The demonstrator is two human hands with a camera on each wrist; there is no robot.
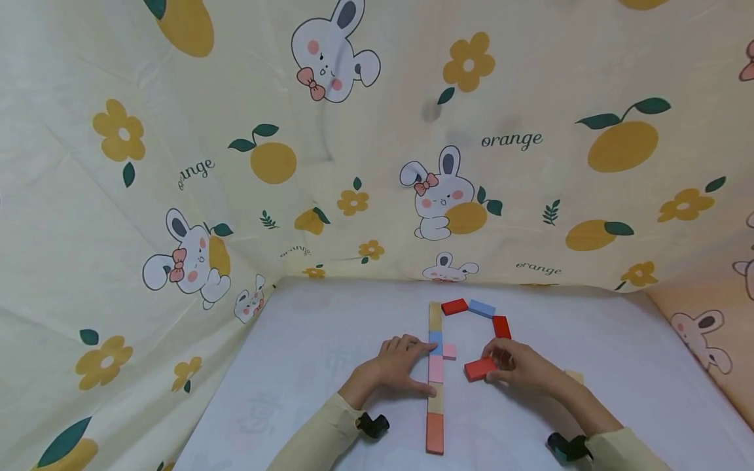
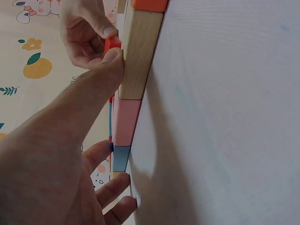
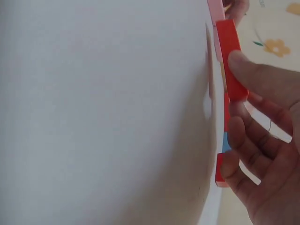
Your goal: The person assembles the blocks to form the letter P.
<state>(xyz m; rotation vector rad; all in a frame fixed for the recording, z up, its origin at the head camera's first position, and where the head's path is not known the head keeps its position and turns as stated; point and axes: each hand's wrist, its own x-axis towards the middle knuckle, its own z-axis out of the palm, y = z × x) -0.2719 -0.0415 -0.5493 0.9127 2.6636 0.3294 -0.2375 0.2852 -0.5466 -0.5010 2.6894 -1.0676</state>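
My right hand (image 1: 527, 369) pinches a red block (image 1: 480, 369) between thumb and fingers; in the right wrist view the thumb presses on its face (image 3: 229, 47). The block is held off the white table, right of a straight column of blocks. From far to near, the column has a wooden block (image 1: 435, 317), a blue one (image 1: 436, 337), a pink one (image 1: 436, 368), another wooden one (image 1: 436, 400) and an orange-red one (image 1: 434, 433). Spread along the column's left side, my left hand (image 1: 400, 366) has its thumb at the nearer wooden block and a fingertip at the blue block.
A small pink block (image 1: 449, 352) adjoins the column's right side. From the column's far end curve a red block (image 1: 454, 307), a blue block (image 1: 482, 309) and a red block (image 1: 501, 326). Another wooden block (image 1: 574, 376) lies partly behind my right forearm. A patterned cloth (image 1: 377, 216) hangs behind the table.
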